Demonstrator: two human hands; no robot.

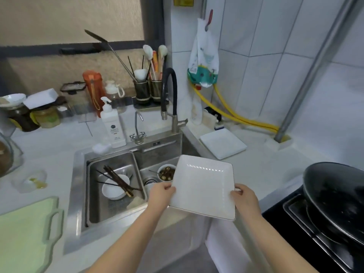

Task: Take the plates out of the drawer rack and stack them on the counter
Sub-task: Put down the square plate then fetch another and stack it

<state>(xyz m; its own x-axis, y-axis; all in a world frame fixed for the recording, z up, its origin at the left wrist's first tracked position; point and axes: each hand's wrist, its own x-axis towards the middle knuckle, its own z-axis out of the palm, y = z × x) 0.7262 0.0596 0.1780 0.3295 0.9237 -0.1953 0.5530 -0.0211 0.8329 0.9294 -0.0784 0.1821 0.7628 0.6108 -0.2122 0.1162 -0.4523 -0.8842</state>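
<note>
A white square plate is held up in the air, above the right edge of the sink and the counter beside it. It is gripped from both sides: the left hand is curled round the plate's left rim, thumb on top, and the right hand is clamped on the right rim in the same fashion, thumb over the edge. The plate is tilted slightly, its far corner raised toward the tap.

Further back on the counter, right of the sink, a second white square plate is seen lying flat; whether it is one plate or a small stack cannot be made out from this angle. It is well apart from the held one.

In the sink's left basin, a white bowl is crossed by dark chopsticks. In the right basin a small bowl of dark food is partly covered by the held plate. A soap bottle is stood at the sink's back edge. A black wok is set on the hob at the right, and a green cutting board is laid at the lower left.
</note>
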